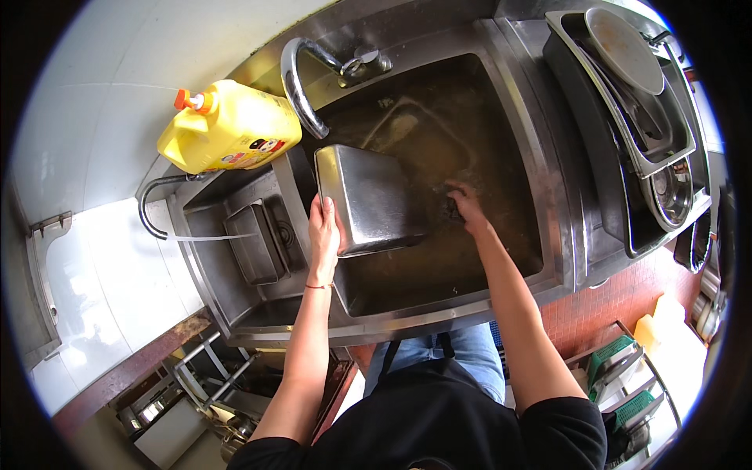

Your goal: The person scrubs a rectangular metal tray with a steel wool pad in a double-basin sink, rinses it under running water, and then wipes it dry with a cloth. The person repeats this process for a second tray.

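Observation:
My left hand [324, 226] grips the rim of a rectangular stainless-steel food pan [376, 200]. The pan is tilted on its side over the large sink basin, its outer bottom facing right and its lower part near the water. My right hand [467, 205] is at the surface of the murky brown water [411, 273], right of the pan, fingers partly in it. A dark, rough-looking patch lies under those fingers; whether they hold it is unclear. Another pan's outline [405, 103] shows faintly beneath the water.
A curved faucet [299, 88] overhangs the basin beside a yellow detergent jug [235, 126]. In the smaller left basin, water runs from a second spout [144, 205] into a steel pan [252, 244]. Stacked pans and an oval plate [625, 50] stand right, on the steel counter [529, 88].

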The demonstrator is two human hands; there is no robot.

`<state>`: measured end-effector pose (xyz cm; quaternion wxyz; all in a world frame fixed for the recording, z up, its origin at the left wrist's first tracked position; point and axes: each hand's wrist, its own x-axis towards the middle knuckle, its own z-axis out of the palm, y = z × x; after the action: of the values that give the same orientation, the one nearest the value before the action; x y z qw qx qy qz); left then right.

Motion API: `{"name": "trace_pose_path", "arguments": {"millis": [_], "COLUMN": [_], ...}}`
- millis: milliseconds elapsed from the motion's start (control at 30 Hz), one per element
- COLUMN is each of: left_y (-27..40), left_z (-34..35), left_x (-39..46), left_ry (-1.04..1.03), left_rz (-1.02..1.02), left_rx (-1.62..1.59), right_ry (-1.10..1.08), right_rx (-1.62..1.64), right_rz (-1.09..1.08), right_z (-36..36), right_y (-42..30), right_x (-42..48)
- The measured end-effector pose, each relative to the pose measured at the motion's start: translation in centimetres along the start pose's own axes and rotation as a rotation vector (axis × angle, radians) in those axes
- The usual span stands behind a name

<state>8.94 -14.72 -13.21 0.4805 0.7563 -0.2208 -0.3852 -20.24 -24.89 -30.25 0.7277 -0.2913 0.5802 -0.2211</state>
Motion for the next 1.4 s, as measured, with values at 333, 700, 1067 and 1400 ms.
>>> {"name": "trace_pose_path", "arguments": {"millis": [333, 700, 1067, 1400], "left_y": [1.7, -0.5, -0.2, 2.8], "left_z": [1.7, 0.4, 0.6, 4.0], "left_x": [-0.9, -0.7, -2.0, -2.8], "left_ry": [-0.07, -0.008, 0.023, 0.017], "left_rz": [0.039, 0.077, 0.035, -0.118], "left_rx": [-0.101, -0.163, -0.157, -0.174], "right_ry": [0.017, 0.32, 0.241, 0.597], "right_rx": [-0.371, -0.523, -0.895, -0.549], "right_rz": [-0.556, -0.376, -0.546, -0.106], "right_z": [17.6, 13.1, 12.4, -5.8], "right_y": [-9.6, -0.2, -4.2, 6.7], "right_x": [-12.7, -6.2, -0.7, 1.8]}}
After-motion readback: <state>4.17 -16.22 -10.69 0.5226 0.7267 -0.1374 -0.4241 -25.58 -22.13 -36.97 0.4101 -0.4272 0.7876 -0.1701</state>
